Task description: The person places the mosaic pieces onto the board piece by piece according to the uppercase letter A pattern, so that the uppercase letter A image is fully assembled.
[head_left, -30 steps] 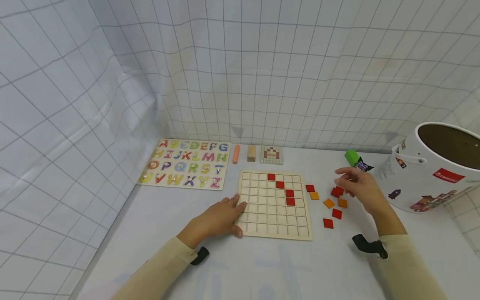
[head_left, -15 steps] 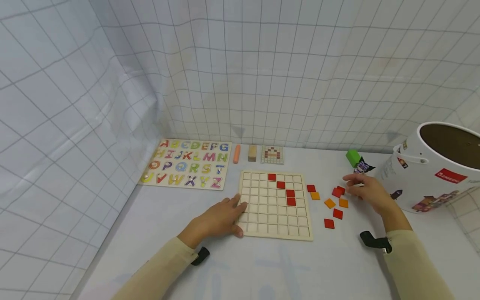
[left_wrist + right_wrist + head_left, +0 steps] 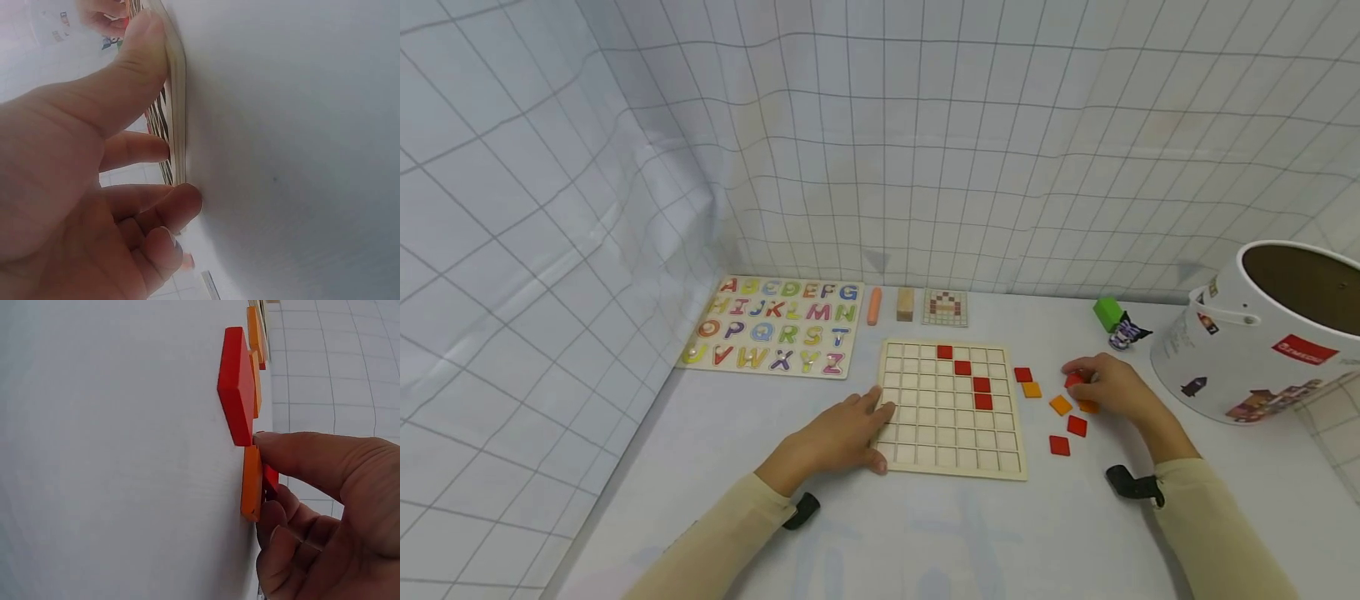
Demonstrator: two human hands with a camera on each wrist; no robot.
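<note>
My left hand (image 3: 842,435) rests at the left edge of a pale wooden grid board (image 3: 925,433); its thumb lies at the near corner, its fingers along the side. In the left wrist view the thumb touches the board's edge (image 3: 177,112). Several red tiles sit in the board's cells, one of them a red tile (image 3: 983,402). Right of the board, my right hand (image 3: 1108,385) pinches a red tile (image 3: 1074,379) between thumb and fingers, low at the table. An orange tile (image 3: 252,484) lies just beside the thumb, and another red tile (image 3: 236,387) is nearer the camera.
Loose red and orange tiles, such as an orange tile (image 3: 1061,405), lie between board and right hand. Behind stand an alphabet board (image 3: 760,333), an orange stick (image 3: 874,307), a wooden block (image 3: 905,305), a pattern card (image 3: 945,308) and a green block (image 3: 1107,313). A white bucket (image 3: 1217,367) stands right.
My right hand first shifted right, away from the red tiles, then came back left and down, its thumb and fingers closing around a red tile. My left hand stays at the board.
</note>
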